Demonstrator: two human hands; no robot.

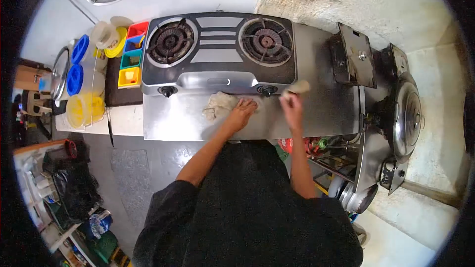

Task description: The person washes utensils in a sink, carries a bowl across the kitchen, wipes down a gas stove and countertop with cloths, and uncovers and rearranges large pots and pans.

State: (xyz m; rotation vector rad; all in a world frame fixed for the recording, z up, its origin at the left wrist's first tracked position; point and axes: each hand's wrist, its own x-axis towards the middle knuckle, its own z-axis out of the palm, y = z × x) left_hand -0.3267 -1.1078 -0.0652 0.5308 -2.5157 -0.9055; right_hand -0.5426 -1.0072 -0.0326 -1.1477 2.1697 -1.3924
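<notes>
A crumpled beige cloth [217,106] lies on the steel counter in front of the gas stove [217,54]. My left hand [240,113] presses down on its right part, with fingers bent over the fabric. Just right of the stove's right knob [267,90], my right hand [293,110] is closed on a pale beige rounded thing [299,87], raised near the stove's front corner. Its kind is not clear, and my fingers hide its lower end. Both burners of the stove are bare, with no pot on them.
Coloured trays [131,59] and lidded containers [81,81] stand left of the stove. To the right are a dark metal box [354,57] and a large lidded pot [408,118]. Pots and a red item [287,144] sit below the counter [173,118].
</notes>
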